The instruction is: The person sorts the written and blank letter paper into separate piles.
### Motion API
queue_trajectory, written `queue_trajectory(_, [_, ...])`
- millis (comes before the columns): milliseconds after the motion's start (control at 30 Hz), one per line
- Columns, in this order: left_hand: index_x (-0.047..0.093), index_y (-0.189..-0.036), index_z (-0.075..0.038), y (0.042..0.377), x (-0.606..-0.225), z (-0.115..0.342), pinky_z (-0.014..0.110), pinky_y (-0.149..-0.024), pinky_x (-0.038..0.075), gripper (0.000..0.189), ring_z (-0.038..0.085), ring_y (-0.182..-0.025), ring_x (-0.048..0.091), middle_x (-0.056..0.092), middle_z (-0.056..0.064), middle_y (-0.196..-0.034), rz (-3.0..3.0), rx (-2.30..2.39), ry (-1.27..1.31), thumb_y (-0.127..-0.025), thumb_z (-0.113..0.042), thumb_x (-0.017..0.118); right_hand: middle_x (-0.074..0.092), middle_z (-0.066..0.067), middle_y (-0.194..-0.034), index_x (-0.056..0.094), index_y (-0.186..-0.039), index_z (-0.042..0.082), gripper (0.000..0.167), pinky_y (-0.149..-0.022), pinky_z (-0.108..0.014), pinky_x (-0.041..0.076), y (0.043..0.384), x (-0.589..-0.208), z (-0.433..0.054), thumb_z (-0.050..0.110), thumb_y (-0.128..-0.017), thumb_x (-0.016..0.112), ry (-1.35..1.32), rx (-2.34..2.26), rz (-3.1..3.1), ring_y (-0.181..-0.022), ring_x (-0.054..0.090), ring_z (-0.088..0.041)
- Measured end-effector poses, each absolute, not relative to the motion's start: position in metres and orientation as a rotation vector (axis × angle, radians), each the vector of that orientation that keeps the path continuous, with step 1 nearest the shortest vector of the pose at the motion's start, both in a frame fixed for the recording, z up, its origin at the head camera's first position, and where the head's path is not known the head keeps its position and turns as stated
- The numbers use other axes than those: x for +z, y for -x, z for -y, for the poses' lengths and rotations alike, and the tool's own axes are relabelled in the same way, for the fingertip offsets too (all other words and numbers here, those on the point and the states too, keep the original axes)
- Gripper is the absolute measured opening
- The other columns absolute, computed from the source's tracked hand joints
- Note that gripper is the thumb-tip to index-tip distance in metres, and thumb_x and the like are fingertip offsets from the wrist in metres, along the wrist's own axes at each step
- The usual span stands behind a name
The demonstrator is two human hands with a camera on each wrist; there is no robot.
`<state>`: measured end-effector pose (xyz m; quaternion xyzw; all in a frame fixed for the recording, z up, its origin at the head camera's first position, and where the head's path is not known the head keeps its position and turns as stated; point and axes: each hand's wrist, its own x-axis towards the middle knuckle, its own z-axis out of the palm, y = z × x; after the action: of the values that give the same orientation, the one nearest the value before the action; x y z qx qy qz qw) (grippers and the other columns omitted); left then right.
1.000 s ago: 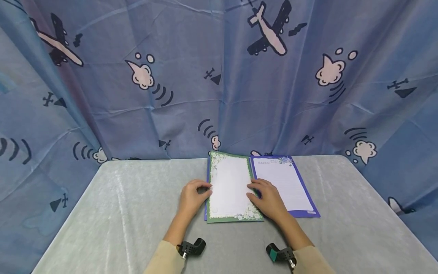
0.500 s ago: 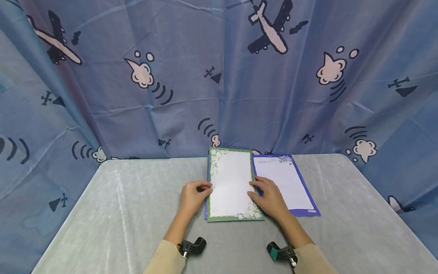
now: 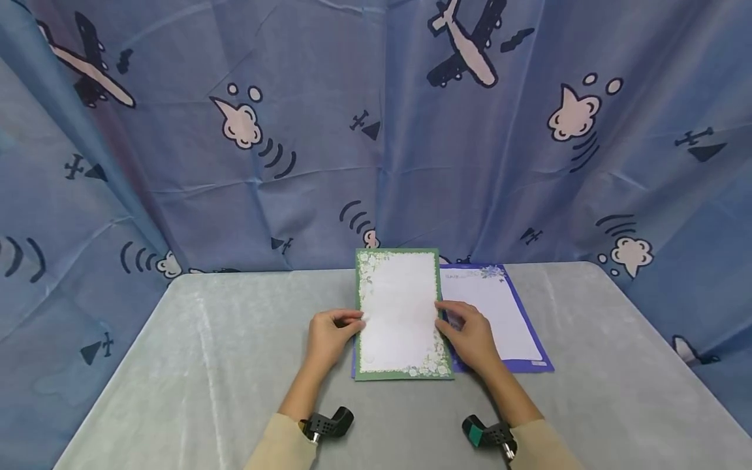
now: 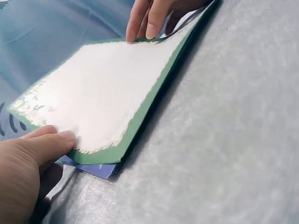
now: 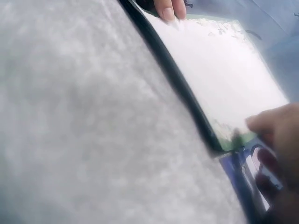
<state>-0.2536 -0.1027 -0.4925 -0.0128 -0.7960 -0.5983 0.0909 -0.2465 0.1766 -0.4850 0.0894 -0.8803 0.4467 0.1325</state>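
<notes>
Between my hands is a green-bordered sheet of paper (image 3: 401,313) with a white middle and pale printed flowers. Its far edge tilts up off the table. My left hand (image 3: 330,336) pinches the left edge, thumb on top and fingers under it in the left wrist view. At the right edge my right hand (image 3: 470,333) pinches the sheet between thumb and fingers. Partly covered by it on the right lies a purple-bordered page (image 3: 493,313) with faint writing and blue flowers at the top. A purple corner (image 4: 100,169) also shows beneath the green sheet in the left wrist view.
The papers lie near the far edge of a table under a pale grey cloth (image 3: 235,365). Behind it hangs a blue curtain (image 3: 329,130) printed with planes and clouds. A black wrist device (image 3: 330,423) sits at each sleeve.
The green-bordered sheet's far edge has risen and its curled top has flattened out. Its upper right side has shifted right, along with my right hand. My left hand has stayed nearly in place.
</notes>
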Motion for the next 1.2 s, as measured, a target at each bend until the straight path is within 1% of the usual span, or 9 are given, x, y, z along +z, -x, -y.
queue_trajectory(67, [0.082,-0.096,-0.008,0.2534,-0.4917,0.1026,0.019,-0.071,0.055,0.014,0.008,-0.076,0.072,0.079,0.01,-0.085,2.355,-1.783,0.05,-0.082,-0.01,0.083,0.07,-0.014,-0.126,0.071,-0.126,0.009,0.034,-0.09,-0.033,0.055,0.2462,-0.4827,-0.1765,0.008,-0.092,0.073,-0.244,1.365,2.528,-0.112,0.067,-0.031])
queue_trajectory(167, [0.082,-0.096,-0.007,0.2536,-0.4911,0.1028,0.018,-0.072,0.055,0.014,0.008,-0.075,0.072,0.079,0.011,-0.086,2.342,-1.787,0.059,-0.082,-0.009,0.083,0.073,-0.014,-0.123,0.071,-0.127,0.008,0.033,-0.081,-0.02,0.053,0.2466,-0.4814,-0.1759,0.009,-0.094,0.07,-0.241,1.469,2.499,-0.098,0.069,-0.02])
queue_trajectory(300, [0.081,-0.098,-0.007,0.2536,-0.4937,0.1048,0.018,-0.072,0.055,0.016,0.008,-0.077,0.07,0.078,0.011,-0.087,2.349,-1.777,0.077,-0.082,-0.008,0.083,0.074,-0.014,-0.121,0.07,-0.128,0.007,0.033,-0.079,-0.017,0.053,0.2452,-0.4836,-0.1747,0.011,-0.095,0.07,-0.26,1.518,2.493,-0.09,0.066,-0.005])
queue_trajectory(367, [0.081,-0.102,-0.009,0.254,-0.495,0.1054,0.018,-0.073,0.054,0.019,0.007,-0.079,0.069,0.078,0.009,-0.089,2.365,-1.778,0.091,-0.083,-0.009,0.082,0.074,-0.014,-0.12,0.071,-0.127,0.006,0.033,-0.078,-0.017,0.053,0.2445,-0.4843,-0.175,0.01,-0.095,0.07,-0.262,1.519,2.487,-0.088,0.064,-0.001])
queue_trajectory(500, [0.08,-0.106,-0.011,0.2547,-0.4948,0.1053,0.019,-0.074,0.053,0.022,0.009,-0.082,0.065,0.077,0.008,-0.093,2.394,-1.754,0.099,-0.084,-0.009,0.081,0.073,-0.015,-0.121,0.07,-0.128,0.006,0.034,-0.075,-0.016,0.051,0.2463,-0.4855,-0.1762,0.009,-0.095,0.069,-0.288,1.52,2.488,-0.086,0.062,0.001])
queue_trajectory(767, [0.08,-0.106,-0.013,0.2549,-0.4903,0.1067,0.02,-0.072,0.051,0.023,0.011,-0.081,0.062,0.077,0.007,-0.097,2.421,-1.729,0.052,-0.084,-0.009,0.081,0.073,-0.017,-0.119,0.068,-0.129,0.003,0.035,-0.07,-0.017,0.049,0.2517,-0.4851,-0.1766,0.006,-0.094,0.07,-0.334,1.54,2.486,-0.082,0.059,0.0])
queue_trajectory(933, [0.08,-0.104,-0.012,0.2568,-0.4884,0.1079,0.02,-0.07,0.051,0.02,0.01,-0.078,0.062,0.077,0.008,-0.094,2.408,-1.74,0.046,-0.084,-0.01,0.081,0.072,-0.02,-0.12,0.068,-0.129,0.0,0.035,-0.07,-0.016,0.049,0.2539,-0.4825,-0.1746,0.003,-0.094,0.069,-0.327,1.528,2.503,-0.082,0.059,-0.001])
queue_trajectory(1067, [0.081,-0.103,-0.011,0.2563,-0.489,0.1093,0.019,-0.069,0.05,0.019,0.009,-0.076,0.061,0.077,0.009,-0.092,2.413,-1.743,0.048,-0.084,-0.011,0.081,0.072,-0.02,-0.121,0.068,-0.129,0.0,0.035,-0.07,-0.016,0.048,0.2519,-0.4841,-0.1738,0.004,-0.094,0.068,-0.309,1.541,2.508,-0.083,0.059,-0.001])
queue_trajectory(1200, [0.081,-0.103,-0.011,0.2554,-0.4886,0.1097,0.019,-0.071,0.051,0.018,0.008,-0.078,0.062,0.078,0.01,-0.093,2.407,-1.761,0.05,-0.085,-0.01,0.081,0.072,-0.018,-0.123,0.068,-0.129,0.002,0.036,-0.07,-0.015,0.048,0.2496,-0.487,-0.1747,0.005,-0.093,0.07,-0.318,1.574,2.48,-0.083,0.059,0.0])
